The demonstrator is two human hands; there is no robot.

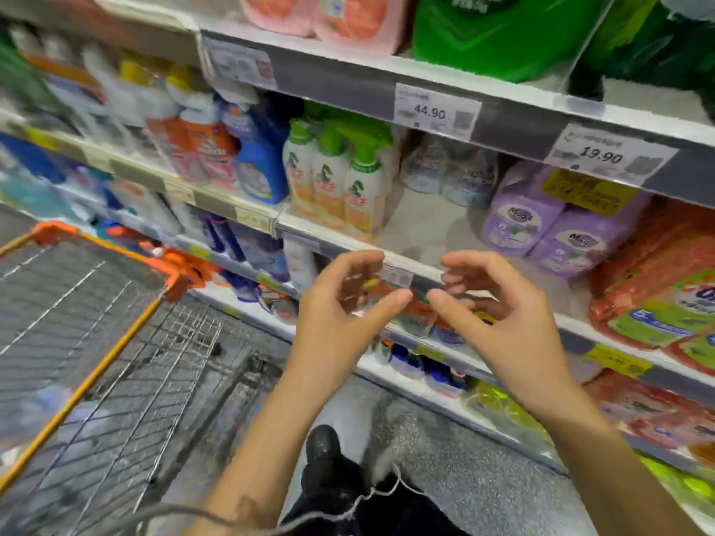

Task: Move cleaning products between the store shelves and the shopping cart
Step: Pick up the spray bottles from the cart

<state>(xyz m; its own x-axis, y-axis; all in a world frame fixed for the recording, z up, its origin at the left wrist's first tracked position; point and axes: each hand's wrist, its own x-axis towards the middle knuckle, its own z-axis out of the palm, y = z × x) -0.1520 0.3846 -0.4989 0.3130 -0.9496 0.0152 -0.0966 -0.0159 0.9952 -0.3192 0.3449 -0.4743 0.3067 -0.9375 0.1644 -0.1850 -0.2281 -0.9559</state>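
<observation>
My left hand (340, 303) and my right hand (499, 303) hover side by side in front of the middle shelf edge (421, 270), fingers loosely curved, holding nothing. Above them the shelf has a bare patch (425, 226) between white spray bottles with green tops (340, 176) on the left and purple refill pouches (541, 226) on the right. Clear pouches (449, 172) stand at the back of that gap. The wire shopping cart (96, 342) with orange trim is at the lower left.
Red-orange packs (665, 288) fill the shelf at right, green bags (499, 32) and pink packs (329, 17) the top shelf. Blue and orange bottles (232, 148) stand left. Price tags read 44.90 (433, 110) and 19.90 (603, 154). Grey floor and a dark shoe (329, 454) lie below.
</observation>
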